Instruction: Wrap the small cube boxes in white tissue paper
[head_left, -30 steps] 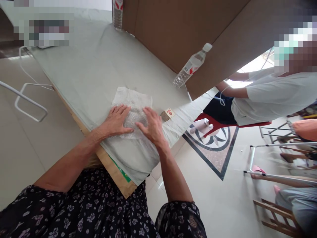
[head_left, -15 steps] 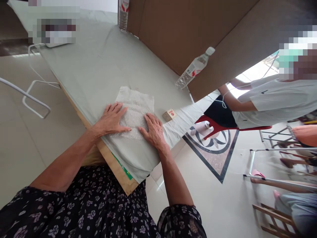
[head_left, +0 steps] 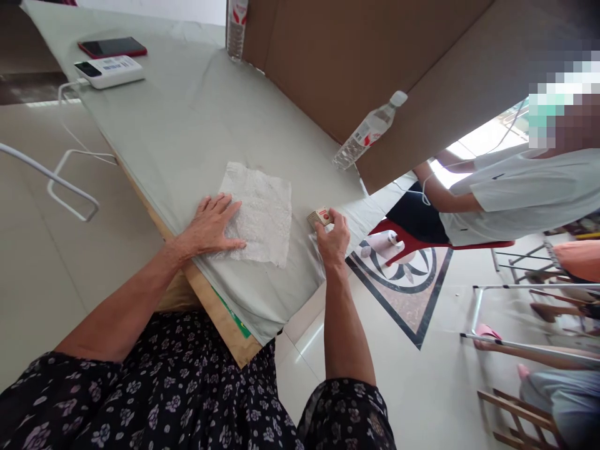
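Observation:
A sheet of bubble wrap [head_left: 265, 212] lies flat on the cloth-covered table [head_left: 178, 125]. My left hand [head_left: 210, 225] rests on its left edge, fingers stretched out and thumb apart. To the right of the sheet is a small cardboard box [head_left: 319, 217], brown with a white and red label. My right hand [head_left: 334, 237] has its thumb and fingers closed around the near and right sides of this box, which is still on the table.
A plastic water bottle [head_left: 370, 131] stands by a large cardboard panel [head_left: 319, 62]; another bottle [head_left: 237, 31] is farther back. A phone [head_left: 112, 47] and a white power bank [head_left: 110, 72] with a cable lie at far left. A person in a white shirt [head_left: 525, 194] sits at right.
My right hand has left the bubble wrap and moved right to the small box, closing its fingers on it. My left hand has stayed on the sheet.

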{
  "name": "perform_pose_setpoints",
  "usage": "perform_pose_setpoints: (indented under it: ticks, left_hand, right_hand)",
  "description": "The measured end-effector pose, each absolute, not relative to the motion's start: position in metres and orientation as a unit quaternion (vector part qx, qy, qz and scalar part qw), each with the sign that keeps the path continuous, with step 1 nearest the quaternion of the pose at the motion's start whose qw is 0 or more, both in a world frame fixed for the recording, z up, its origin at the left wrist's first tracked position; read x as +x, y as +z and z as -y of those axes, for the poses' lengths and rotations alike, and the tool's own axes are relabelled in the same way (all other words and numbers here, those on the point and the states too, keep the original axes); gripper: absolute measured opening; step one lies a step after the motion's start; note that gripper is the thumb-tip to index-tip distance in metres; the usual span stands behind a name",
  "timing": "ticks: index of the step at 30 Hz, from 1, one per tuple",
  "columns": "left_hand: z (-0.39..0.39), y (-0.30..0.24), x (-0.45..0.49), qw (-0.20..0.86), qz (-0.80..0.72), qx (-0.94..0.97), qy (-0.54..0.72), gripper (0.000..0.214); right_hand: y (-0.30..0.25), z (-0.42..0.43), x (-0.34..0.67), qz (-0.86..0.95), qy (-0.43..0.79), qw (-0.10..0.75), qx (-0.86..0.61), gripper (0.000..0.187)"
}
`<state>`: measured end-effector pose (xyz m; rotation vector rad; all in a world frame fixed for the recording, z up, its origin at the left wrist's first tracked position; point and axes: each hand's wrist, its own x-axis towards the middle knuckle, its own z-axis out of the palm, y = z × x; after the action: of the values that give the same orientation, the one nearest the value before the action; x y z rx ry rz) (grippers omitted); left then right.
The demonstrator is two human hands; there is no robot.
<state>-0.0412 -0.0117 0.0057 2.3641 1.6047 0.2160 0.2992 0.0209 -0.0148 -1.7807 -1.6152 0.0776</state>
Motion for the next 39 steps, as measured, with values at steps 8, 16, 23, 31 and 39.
perform_pose_setpoints:
  ticks: [8,16,23,31,39]
  left_hand:
    - [0.012,0.005,-0.041,0.144,-0.548,0.819,0.089,0.106]
    - [0.011,0.008,-0.040,0.147,-0.554,0.817,0.066,0.108]
    - [0.010,0.005,-0.041,0.144,-0.550,0.819,0.075,0.107]
    - [0.010,0.009,-0.041,0.149,-0.552,0.817,0.073,0.110]
    - [0.008,0.006,-0.043,0.161,-0.546,0.816,0.096,0.108]
  right_hand:
    - [0.027,-0.008,0.239,0.733,0.152,0.417,-0.516,0.055]
    - [-0.001,-0.020,0.185,0.821,0.238,0.300,-0.422,0.058]
    - [-0.002,-0.026,0.195,0.809,0.307,0.277,-0.418,0.062]
    - [0.001,-0.028,0.195,0.802,0.364,0.278,-0.383,0.059]
    - [0.000,-0.025,0.195,0.808,0.349,0.276,-0.386,0.059]
